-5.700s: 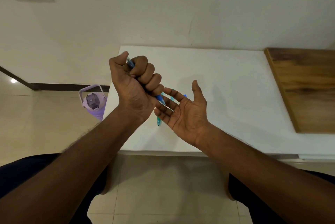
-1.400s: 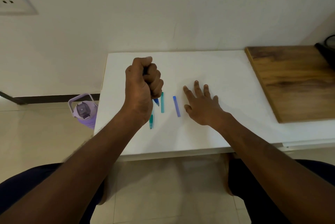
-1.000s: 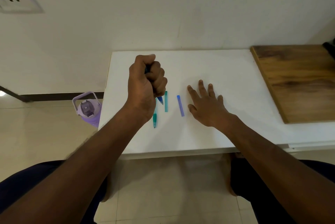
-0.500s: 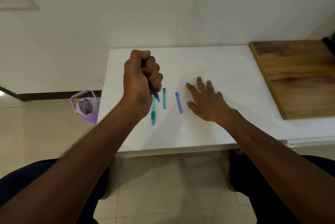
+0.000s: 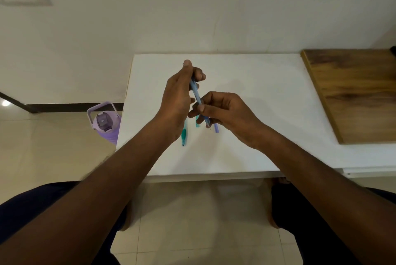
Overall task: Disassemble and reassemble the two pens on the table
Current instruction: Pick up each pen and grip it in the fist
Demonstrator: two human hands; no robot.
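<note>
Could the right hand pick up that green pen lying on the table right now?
Probably not at once: the right hand pinches the blue pen, and the left hand hangs over the green pen.

Blue pen [image 5: 196,95] held tilted; teal pen [image 5: 183,136] lies flat.

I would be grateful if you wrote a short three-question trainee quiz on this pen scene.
1. True or false: both hands hold the blue pen.
2. Which lies nearest the table's left edge: A) teal pen, B) teal piece, C) blue piece?
3. Fill in: the purple ___ stands on the floor, left of the table.

Key
1. True: the left hand grips its upper end, the right hand pinches near the tip.
2. A
3. water bottle
</note>
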